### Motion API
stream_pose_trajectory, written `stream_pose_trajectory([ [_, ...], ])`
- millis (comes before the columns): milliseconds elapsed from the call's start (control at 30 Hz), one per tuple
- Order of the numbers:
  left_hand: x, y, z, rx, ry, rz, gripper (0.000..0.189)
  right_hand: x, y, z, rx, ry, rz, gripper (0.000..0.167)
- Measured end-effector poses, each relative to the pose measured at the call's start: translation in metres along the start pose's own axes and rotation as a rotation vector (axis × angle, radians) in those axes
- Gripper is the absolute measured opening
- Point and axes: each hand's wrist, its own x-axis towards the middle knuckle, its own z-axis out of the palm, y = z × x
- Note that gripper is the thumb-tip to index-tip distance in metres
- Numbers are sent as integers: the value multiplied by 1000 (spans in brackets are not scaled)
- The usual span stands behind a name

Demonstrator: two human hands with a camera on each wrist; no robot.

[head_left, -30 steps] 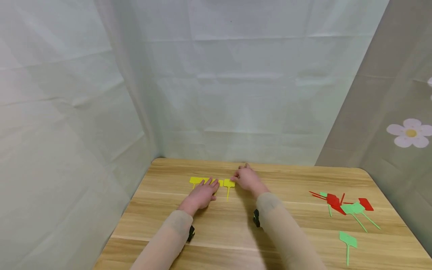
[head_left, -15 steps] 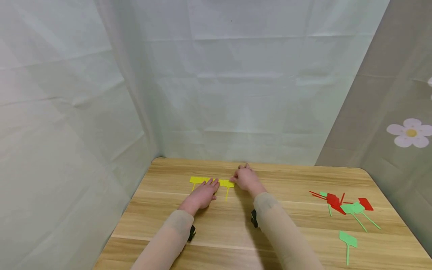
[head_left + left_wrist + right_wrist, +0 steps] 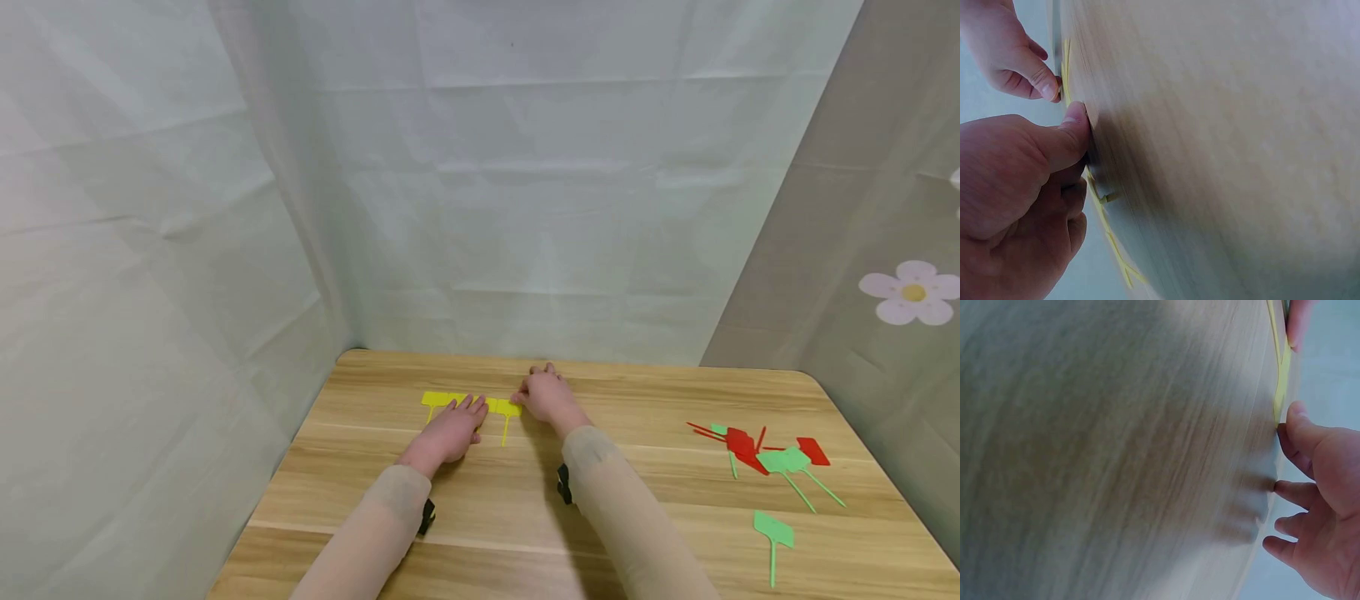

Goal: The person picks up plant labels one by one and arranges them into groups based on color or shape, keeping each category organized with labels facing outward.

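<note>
Yellow T-type plant labels (image 3: 437, 399) lie side by side in a row near the far table edge, thin stems toward me. My left hand (image 3: 446, 435) rests on the row with its fingers stretched over the middle heads, hiding part of them. At the right end, my right hand (image 3: 551, 397) pinches the outer edge of the last yellow plant label (image 3: 507, 408) between thumb and index finger. That label's head sits against its neighbour. The right wrist view shows the thumb and index finger of the right hand (image 3: 1329, 465) at the label's end, other fingers spread on the table.
On the right of the wooden table (image 3: 510, 533), red plant labels (image 3: 738, 443) and green plant labels (image 3: 783, 461) overlap in a loose pile. A single green plant label (image 3: 774, 529) lies nearer to me. A pale cloth (image 3: 525, 208) hangs behind the table.
The right hand has slid the last yellow label slightly left, closing the small gap to its neighbour. The left hand has stayed on the row.
</note>
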Motion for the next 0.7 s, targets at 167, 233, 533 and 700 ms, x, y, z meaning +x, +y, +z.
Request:
stream_pose_trajectory([
  [167,0,0,-1,16,-3,-8,61,-1,0,-2,-21,9,-14,32],
  [233,0,1,-2,27,-2,-10,61,-2,0,-3,-16,10,-15,32],
  [533,3,1,-2,55,13,-3,59,-4,2,-5,-8,10,-13,32],
  [700,5,-1,0,71,36,8,59,-4,2,-5,-3,9,-18,33],
])
